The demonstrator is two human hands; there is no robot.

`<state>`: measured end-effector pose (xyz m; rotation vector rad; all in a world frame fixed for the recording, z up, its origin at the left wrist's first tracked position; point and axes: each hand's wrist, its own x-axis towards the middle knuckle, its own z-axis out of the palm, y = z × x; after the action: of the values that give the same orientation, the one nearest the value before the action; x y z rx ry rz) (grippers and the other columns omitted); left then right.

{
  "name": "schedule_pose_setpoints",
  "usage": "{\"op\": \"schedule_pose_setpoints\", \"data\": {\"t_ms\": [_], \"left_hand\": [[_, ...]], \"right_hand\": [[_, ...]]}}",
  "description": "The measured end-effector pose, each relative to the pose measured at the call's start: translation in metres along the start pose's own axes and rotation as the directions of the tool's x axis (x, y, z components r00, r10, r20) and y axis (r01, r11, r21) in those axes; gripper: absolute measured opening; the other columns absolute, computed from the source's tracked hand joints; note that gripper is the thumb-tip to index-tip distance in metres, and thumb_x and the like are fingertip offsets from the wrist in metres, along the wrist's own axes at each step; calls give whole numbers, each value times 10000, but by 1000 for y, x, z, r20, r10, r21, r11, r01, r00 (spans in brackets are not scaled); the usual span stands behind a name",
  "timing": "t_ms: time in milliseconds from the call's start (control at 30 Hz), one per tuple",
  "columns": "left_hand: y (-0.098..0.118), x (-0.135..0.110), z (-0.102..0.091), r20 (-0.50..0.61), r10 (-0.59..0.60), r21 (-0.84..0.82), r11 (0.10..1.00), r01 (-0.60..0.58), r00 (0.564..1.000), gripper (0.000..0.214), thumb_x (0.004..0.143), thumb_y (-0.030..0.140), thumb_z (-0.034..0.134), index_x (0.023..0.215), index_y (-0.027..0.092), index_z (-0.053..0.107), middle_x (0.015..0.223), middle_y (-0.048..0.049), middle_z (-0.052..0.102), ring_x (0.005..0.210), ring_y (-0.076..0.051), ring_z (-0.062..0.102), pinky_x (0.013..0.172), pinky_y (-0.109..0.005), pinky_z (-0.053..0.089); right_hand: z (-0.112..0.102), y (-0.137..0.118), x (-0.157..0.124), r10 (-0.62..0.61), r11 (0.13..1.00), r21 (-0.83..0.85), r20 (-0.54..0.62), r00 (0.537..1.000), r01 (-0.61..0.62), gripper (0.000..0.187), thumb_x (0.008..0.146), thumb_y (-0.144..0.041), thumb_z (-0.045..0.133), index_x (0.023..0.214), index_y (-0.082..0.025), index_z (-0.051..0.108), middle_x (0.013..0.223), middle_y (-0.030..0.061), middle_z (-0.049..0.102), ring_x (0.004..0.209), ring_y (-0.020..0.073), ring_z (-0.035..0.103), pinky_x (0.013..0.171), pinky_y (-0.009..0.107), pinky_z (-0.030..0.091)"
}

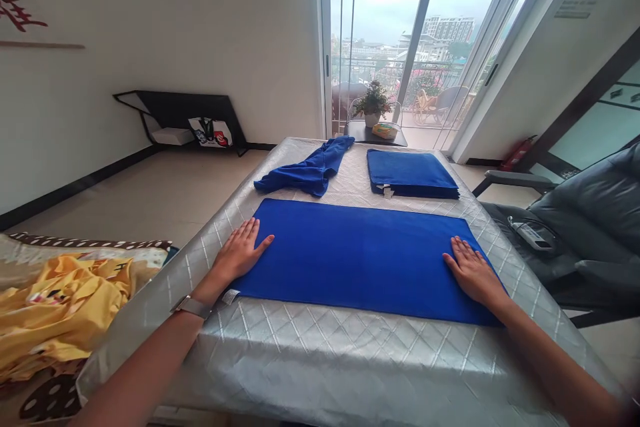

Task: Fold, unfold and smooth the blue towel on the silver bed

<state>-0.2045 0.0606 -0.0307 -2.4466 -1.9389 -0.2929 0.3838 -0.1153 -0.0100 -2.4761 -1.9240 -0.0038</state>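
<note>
A long blue towel (357, 257) lies flat, folded into a wide strip, on the silver quilted table cover (310, 347). My left hand (241, 252) rests flat and open at the towel's left end, fingers stretched out, a watch on the wrist. On the towel's right end my right hand (473, 272) lies flat and open as well. Farther back, a neat stack of folded blue towels (410, 175) sits to the right, and a crumpled blue towel (307, 170) lies to the left.
A grey armchair (585, 227) with a remote on it stands at the right. A yellow patterned blanket (60, 307) lies at the left. Beyond the table are a small dark side table with a potted plant (373, 107) and glass balcony doors.
</note>
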Motion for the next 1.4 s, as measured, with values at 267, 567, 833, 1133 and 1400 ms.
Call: {"op": "schedule_pose_setpoints", "data": {"t_ms": [267, 567, 833, 1133, 1400], "left_hand": [[7, -7, -9, -117, 4, -23, 1000, -7, 993, 817, 1014, 625, 181, 1595, 54, 246, 1638, -185, 303, 1531, -283, 257, 1254, -491, 208], [44, -26, -22, -170, 125, -17, 991, -130, 978, 807, 1046, 560, 57, 1552, -11, 317, 1615, -221, 333, 1529, -283, 258, 1249, -483, 244], [203, -77, -19, -31, 625, -79, 776, -626, 780, 698, 1064, 566, 200, 1614, 137, 219, 1663, -109, 248, 1551, -206, 179, 1282, -428, 172], [176, -80, -12, 42, 537, -105, 841, -531, 843, 741, 1038, 631, 225, 1622, 177, 197, 1669, -98, 222, 1552, -235, 183, 1275, -454, 168], [16, -93, -15, 48, 107, 27, 994, -108, 993, 824, 1007, 686, 214, 1621, 137, 189, 1668, -135, 213, 1544, -289, 207, 1260, -514, 163]], "right_hand": [[12, 30, 4, 22, 999, 29, -73, 997, -20, 758, 1015, -539, 152, 1599, -70, 270, 1669, 114, 265, 1547, 230, 202, 1264, 457, 186], [-14, -9, -23, -144, 987, 3, -430, 891, 161, 580, 1039, -324, 250, 1521, -64, 441, 1566, 162, 448, 1505, 255, 319, 1247, 491, 235], [-27, -174, -67, -367, 898, 182, -193, 910, 401, 674, 1052, -479, 205, 1597, -92, 293, 1661, 110, 217, 1550, 234, 165, 1267, 445, 186], [-16, -175, -68, -348, 922, 182, 4, 937, 342, 727, 1032, -548, 159, 1609, -117, 259, 1673, 86, 179, 1554, 210, 132, 1275, 442, 128], [32, -5, -75, -145, 986, 64, -144, 979, 156, 830, 961, -630, 133, 1596, -129, 322, 1655, 93, 303, 1547, 247, 195, 1261, 482, 198]]}}
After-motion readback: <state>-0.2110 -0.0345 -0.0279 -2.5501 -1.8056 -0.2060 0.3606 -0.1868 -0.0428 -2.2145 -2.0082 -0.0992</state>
